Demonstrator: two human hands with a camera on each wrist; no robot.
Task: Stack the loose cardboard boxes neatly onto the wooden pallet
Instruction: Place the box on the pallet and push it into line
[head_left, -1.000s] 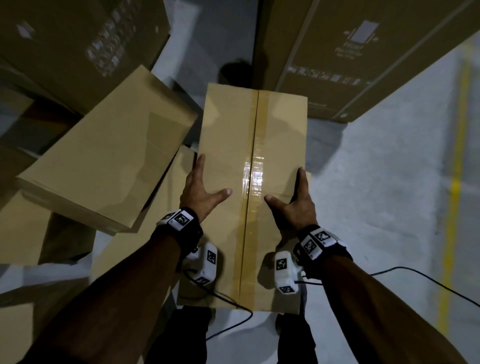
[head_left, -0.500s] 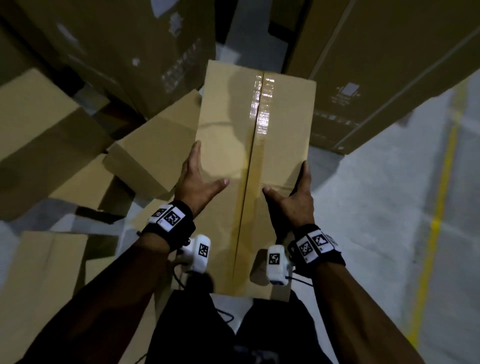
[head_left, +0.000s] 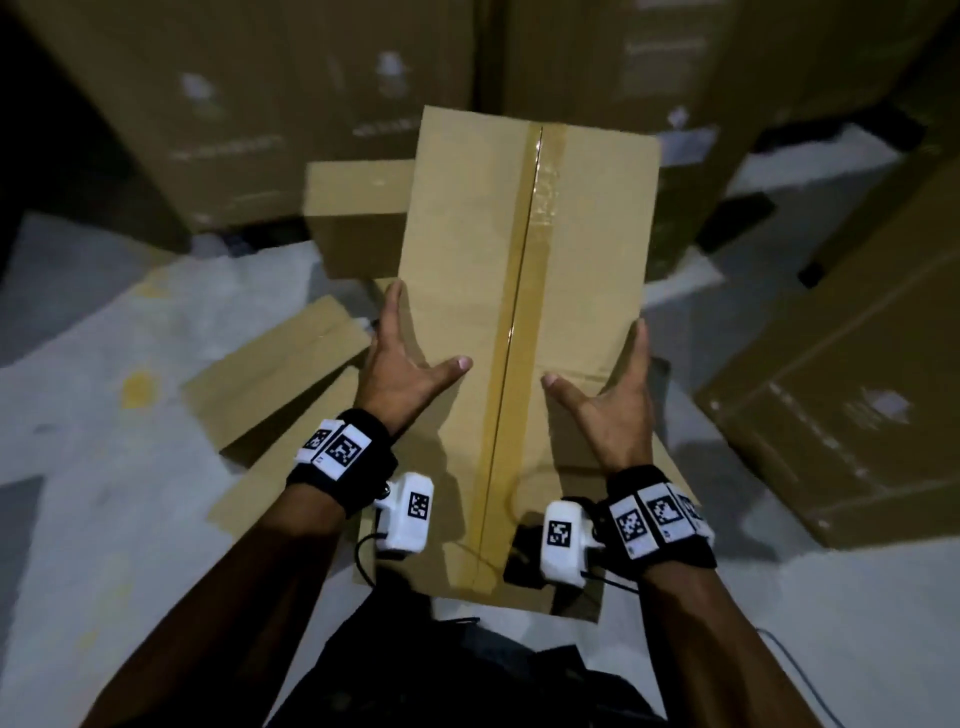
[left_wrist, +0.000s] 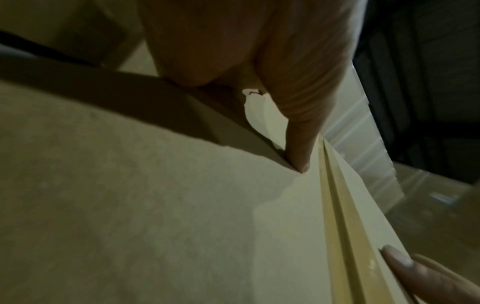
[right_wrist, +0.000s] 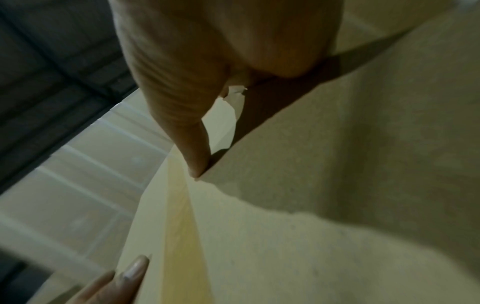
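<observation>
I hold a long tan cardboard box (head_left: 467, 260), sealed with clear tape down its middle, out in front of my body above the floor. My left hand (head_left: 400, 374) grips its left edge, thumb laid on the top face and fingers down the side. My right hand (head_left: 618, 405) grips the right edge the same way. In the left wrist view the box top (left_wrist: 155, 205) fills the picture, with my left thumb (left_wrist: 298, 144) pressed on it. The right wrist view shows the box top (right_wrist: 337, 185) under my right thumb (right_wrist: 192, 144). No wooden pallet is in view.
Tall dark brown cartons (head_left: 260, 104) stand close ahead, and another large carton (head_left: 841, 405) sits at the right. Loose tan boxes (head_left: 358, 208) and a flat one (head_left: 280, 379) lie on the grey floor (head_left: 104, 467) at the left.
Still held in both hands, the box has swung round with my body. The tall cartons now stand straight ahead and the loose boxes have slid to the lower left.
</observation>
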